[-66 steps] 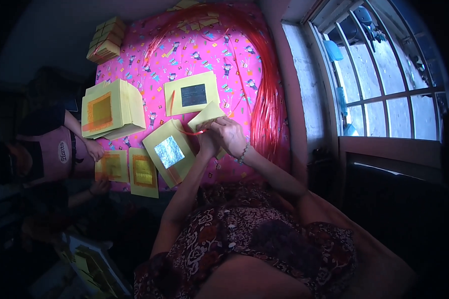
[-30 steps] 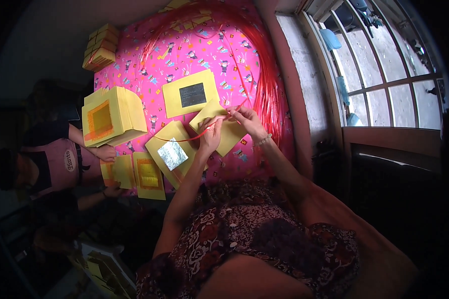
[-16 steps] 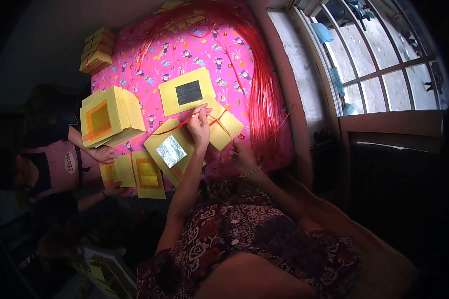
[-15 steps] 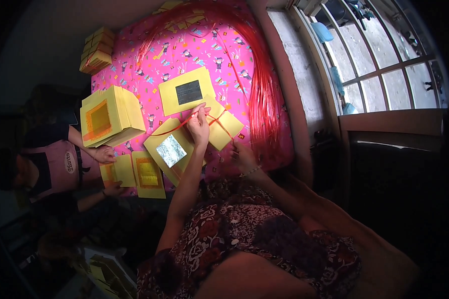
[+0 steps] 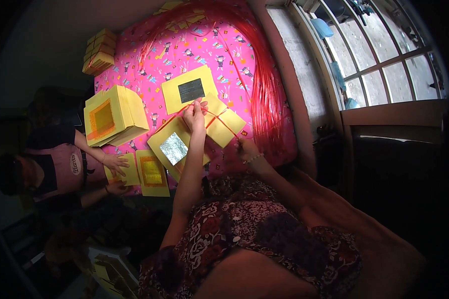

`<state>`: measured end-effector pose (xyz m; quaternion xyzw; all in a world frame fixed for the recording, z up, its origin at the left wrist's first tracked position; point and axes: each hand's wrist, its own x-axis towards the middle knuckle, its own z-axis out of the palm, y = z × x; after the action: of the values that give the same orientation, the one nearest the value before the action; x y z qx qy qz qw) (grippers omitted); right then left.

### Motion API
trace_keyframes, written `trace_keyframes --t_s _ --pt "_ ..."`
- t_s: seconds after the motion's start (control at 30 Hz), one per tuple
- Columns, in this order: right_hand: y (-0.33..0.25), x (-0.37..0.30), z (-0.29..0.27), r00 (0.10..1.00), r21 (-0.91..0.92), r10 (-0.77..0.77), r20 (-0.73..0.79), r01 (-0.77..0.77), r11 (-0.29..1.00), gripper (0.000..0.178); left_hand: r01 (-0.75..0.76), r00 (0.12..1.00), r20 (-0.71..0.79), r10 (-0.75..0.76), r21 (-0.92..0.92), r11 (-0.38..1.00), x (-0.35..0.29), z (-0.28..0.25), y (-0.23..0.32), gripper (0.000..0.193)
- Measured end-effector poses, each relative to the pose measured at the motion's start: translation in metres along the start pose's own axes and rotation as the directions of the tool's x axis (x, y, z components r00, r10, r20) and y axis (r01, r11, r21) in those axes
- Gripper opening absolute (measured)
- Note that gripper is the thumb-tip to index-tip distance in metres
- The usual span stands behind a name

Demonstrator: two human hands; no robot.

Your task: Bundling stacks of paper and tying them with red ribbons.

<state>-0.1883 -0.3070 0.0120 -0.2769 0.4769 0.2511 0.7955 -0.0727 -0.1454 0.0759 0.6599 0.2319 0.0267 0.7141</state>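
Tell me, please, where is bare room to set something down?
Widest: the pink printed tablecloth beyond the yellow sheet with dark rectangle, inside the arched glossy red strands, left of one loose strand. Narrower: the gap between that sheet and the thick yellow paper stack. Crowded: around the left hand, among yellow papers and the thin red strip.

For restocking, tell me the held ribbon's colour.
The ribbon is red, seen best in the head view.

Can see a yellow paper packet (image 5: 229,118), lying askew on the pink surface (image 5: 202,60), crossed on top by a narrow red strip (image 5: 216,117), drawn straight over the lower right edge and trailing left.
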Motion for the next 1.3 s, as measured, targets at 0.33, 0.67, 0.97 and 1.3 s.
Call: trace_keyframes --t_s 0.33,0.67,0.97,1.3 --pt "0.007 0.044 -0.036 0.993 0.062 0.118 -0.022 -0.116 0.991 0.011 -0.532 0.786 0.277 0.553 0.758 0.377 0.03 -0.017 0.018 0.022" --pt "0.022 0.106 -0.076 0.994 0.019 -0.003 -0.112 0.005 1.0 0.011 0.423 0.861 0.233 -0.453 0.166 0.891 0.075 -0.033 -0.008 0.028" --pt "0.028 0.11 -0.074 0.981 -0.209 -0.07 -0.182 0.031 0.977 0.022 0.573 0.708 0.351 -0.613 0.221 0.789 0.098 -0.02 -0.031 0.029" --pt "0.016 0.038 -0.016 0.987 -0.133 -0.086 -0.136 0.067 0.989 0.017 0.501 0.674 0.405 -0.618 0.364 0.785 0.104 -0.044 -0.038 0.025"
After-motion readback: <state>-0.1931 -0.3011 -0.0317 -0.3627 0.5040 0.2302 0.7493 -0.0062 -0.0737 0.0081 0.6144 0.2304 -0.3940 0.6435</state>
